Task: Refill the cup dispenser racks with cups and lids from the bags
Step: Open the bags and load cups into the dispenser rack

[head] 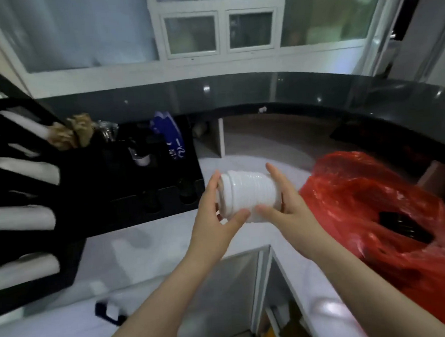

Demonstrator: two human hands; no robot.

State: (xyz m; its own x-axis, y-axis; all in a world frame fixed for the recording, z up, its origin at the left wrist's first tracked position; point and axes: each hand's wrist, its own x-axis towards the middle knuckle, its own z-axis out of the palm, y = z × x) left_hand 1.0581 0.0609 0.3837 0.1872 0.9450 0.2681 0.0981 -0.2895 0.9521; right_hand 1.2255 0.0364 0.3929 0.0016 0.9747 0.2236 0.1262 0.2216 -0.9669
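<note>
A short stack of white lids [249, 195] lies sideways in the air above the white counter, held between both hands. My left hand [213, 213] grips its left end, thumb under the stack. My right hand [286, 203] grips the right end, fingers behind and thumb in front. The black dispenser rack [69, 193] stands to the left, with white cup stacks [21, 219] lying in several of its slots. A red plastic bag [375, 211] sits on the counter to the right, its mouth open.
A dark raised ledge [315, 89] curves behind the white counter [148, 251]. A blue and white packet [171, 135] and brown crumpled paper [73, 130] sit at the rack's top. An open cabinet gap [277, 308] lies below between the counter sections.
</note>
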